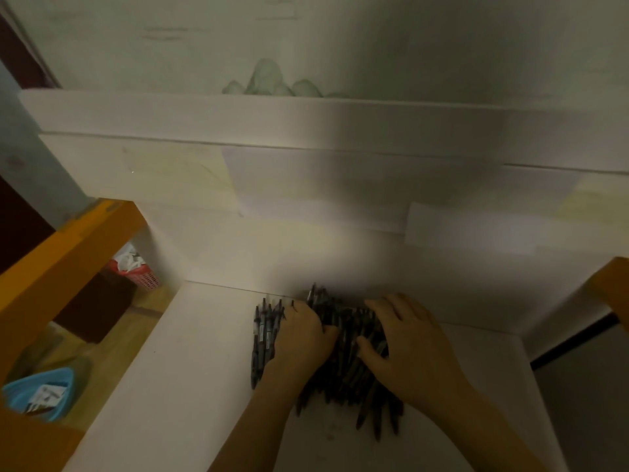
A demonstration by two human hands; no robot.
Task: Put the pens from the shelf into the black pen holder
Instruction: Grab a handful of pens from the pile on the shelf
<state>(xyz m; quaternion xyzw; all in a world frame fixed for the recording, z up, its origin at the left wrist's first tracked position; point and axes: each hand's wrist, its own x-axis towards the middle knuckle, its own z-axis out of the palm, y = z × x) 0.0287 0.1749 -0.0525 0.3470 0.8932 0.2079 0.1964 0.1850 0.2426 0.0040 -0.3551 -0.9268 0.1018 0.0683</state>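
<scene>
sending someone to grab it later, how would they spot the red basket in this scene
Start at the white shelf where both hands rest on the heap of dark pens, then look past its left edge, down to the floor. The red basket stands beneath the orange frame, against the wall; it alone is red with perforated sides and white scraps inside.

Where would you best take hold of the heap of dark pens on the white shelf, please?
Probably around the heap of dark pens at mid-barrel, closing in from both sides as the left hand and right hand sit, since the pens lie roughly parallel, pointing away.
</scene>
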